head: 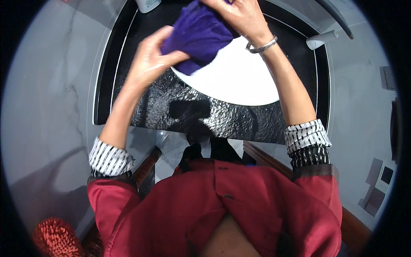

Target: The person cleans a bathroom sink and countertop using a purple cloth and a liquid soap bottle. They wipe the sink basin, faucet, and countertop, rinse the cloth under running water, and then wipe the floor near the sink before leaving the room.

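A purple cloth (200,35) is stretched between my two hands at the top of the view. My left hand (154,54) grips its left edge between thumb and fingers. My right hand (242,16), with a silver bangle at the wrist, holds its upper right part; some fingertips are cut off by the picture's top edge. Both hands look wet. Below and behind the cloth lies a white basin (237,77), partly covered by the cloth and my right forearm. The basin sits on a black, glossy textured stone countertop (224,120).
A white bottle (148,4) stands at the counter's back left. Another white container (321,40) is at the right edge, below a dark curved bar (337,19). Grey walls flank the counter. A red chenille item (56,237) is at the lower left.
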`<action>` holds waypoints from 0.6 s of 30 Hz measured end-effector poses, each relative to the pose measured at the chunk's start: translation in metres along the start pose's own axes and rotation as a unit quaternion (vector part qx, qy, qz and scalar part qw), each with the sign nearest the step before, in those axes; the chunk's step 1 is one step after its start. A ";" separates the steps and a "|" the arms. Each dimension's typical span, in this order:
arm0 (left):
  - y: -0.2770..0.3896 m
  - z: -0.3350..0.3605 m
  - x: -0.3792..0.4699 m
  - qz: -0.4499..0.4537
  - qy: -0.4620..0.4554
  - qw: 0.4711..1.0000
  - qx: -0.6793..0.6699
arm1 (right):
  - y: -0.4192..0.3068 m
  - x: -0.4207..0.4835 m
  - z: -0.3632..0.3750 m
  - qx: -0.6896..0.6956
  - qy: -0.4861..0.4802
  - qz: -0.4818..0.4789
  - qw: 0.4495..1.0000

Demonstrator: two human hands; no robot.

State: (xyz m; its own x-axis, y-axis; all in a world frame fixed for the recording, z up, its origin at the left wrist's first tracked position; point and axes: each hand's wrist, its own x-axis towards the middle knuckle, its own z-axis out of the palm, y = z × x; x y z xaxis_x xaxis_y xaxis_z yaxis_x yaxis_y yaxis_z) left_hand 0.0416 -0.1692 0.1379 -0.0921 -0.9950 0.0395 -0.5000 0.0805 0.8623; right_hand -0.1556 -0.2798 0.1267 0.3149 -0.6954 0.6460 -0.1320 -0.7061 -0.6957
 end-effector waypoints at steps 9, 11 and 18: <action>0.023 -0.026 -0.050 -0.036 0.134 0.982 -0.128 | -0.041 -0.042 0.043 0.286 -0.273 0.072 0.916; 0.026 -0.006 -0.066 -0.096 0.176 0.971 -0.130 | -0.036 -0.075 0.044 0.329 -0.234 0.149 0.903; -0.044 0.025 -0.089 -0.087 0.399 0.891 -0.199 | 0.030 -0.075 0.003 0.186 -0.123 0.106 0.969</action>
State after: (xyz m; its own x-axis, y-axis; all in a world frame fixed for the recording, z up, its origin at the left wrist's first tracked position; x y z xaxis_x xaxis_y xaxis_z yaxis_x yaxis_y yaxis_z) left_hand 0.0501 -0.0823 0.0834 0.6776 -0.7289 0.0975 -0.0881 0.0513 0.9948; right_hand -0.1804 -0.2481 0.0564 0.5375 -0.7352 0.4129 0.1142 -0.4217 -0.8995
